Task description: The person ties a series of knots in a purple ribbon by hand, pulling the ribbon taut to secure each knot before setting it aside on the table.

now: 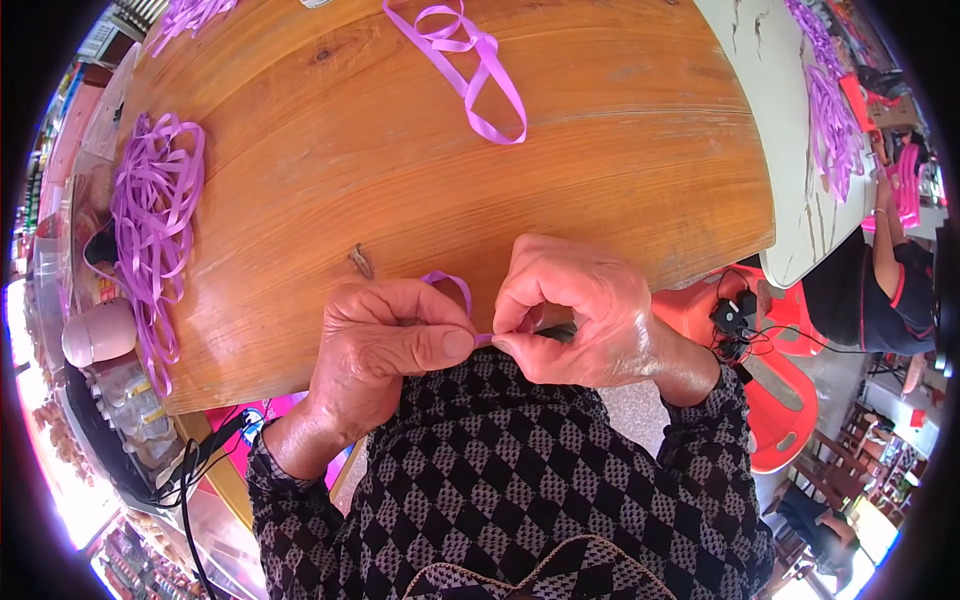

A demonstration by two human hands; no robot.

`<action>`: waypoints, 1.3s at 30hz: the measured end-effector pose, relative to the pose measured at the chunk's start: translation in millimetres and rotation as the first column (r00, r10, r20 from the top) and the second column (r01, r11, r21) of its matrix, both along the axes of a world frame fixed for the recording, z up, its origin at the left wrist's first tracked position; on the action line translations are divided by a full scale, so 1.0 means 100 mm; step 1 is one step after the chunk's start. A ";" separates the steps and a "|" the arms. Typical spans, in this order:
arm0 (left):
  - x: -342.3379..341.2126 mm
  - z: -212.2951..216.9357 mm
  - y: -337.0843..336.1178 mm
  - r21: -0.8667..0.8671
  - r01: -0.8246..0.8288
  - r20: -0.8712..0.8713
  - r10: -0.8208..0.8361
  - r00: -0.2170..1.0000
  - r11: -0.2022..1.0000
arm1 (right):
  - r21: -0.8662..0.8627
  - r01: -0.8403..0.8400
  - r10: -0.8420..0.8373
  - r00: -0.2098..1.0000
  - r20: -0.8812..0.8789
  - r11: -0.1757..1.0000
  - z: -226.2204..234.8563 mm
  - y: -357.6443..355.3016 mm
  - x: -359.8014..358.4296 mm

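Both hands meet at the near edge of the wooden table (620, 160). My left hand (395, 330) pinches a thin purple ribbon (455, 281) between thumb and forefinger; a loop of it rises behind that hand. My right hand (580, 310) pinches the same ribbon just to the right, so a very short piece spans the two fingertips. The rest of this ribbon is hidden by the hands. Farther back on the table lies another looped purple ribbon (482, 85), with a knot near its upper part.
A heap of purple ribbons (158, 220) hangs over the table's left side, beside a pink rounded object (100, 333). More ribbons (830, 130) lie on a white table (800, 225) at right, where another person's arm (887, 235) shows. A red stool (775, 400) with black cables stands near.
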State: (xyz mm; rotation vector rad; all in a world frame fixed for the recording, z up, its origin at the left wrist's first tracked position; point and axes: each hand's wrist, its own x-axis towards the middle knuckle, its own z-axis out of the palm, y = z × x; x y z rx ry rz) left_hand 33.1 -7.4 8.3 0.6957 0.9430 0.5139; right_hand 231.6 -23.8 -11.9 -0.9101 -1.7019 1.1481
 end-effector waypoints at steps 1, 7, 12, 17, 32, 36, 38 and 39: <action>-0.01 -0.01 -0.01 0.030 0.009 -0.013 -0.008 1.000 1.000 | 0.016 -0.011 0.010 1.000 0.016 1.000 -0.01 -0.01 0.00; -0.01 0.03 0.02 -0.038 -0.130 0.009 0.130 0.991 0.991 | -0.203 0.123 -0.151 0.981 -0.125 0.971 0.00 0.01 0.09; 0.02 0.02 -0.01 -0.017 -0.118 -0.008 0.118 0.993 0.993 | -0.122 0.026 -0.041 0.992 -0.120 0.992 0.01 0.04 0.02; 0.04 0.01 -0.06 0.060 -0.099 -0.033 0.101 0.994 0.993 | -0.093 -0.057 0.047 0.993 -0.109 0.994 0.04 0.02 -0.06; 0.06 0.30 0.02 0.310 -0.236 0.080 0.222 0.972 0.921 | -0.623 -0.215 -0.297 0.733 -0.612 0.752 0.34 0.10 -0.19; 0.03 0.51 0.27 0.276 -0.319 0.365 0.208 0.907 0.907 | -0.237 -0.170 0.053 0.901 -0.431 0.957 0.24 0.17 -0.41; -0.19 0.58 0.37 0.230 -0.281 0.549 0.114 0.828 0.932 | -0.557 -0.520 0.047 0.756 -0.653 0.648 0.29 0.15 -0.42; -0.29 0.58 0.42 0.261 -0.282 0.594 0.077 0.801 0.923 | -0.472 -0.506 0.182 0.797 -0.576 0.722 0.21 0.15 -0.41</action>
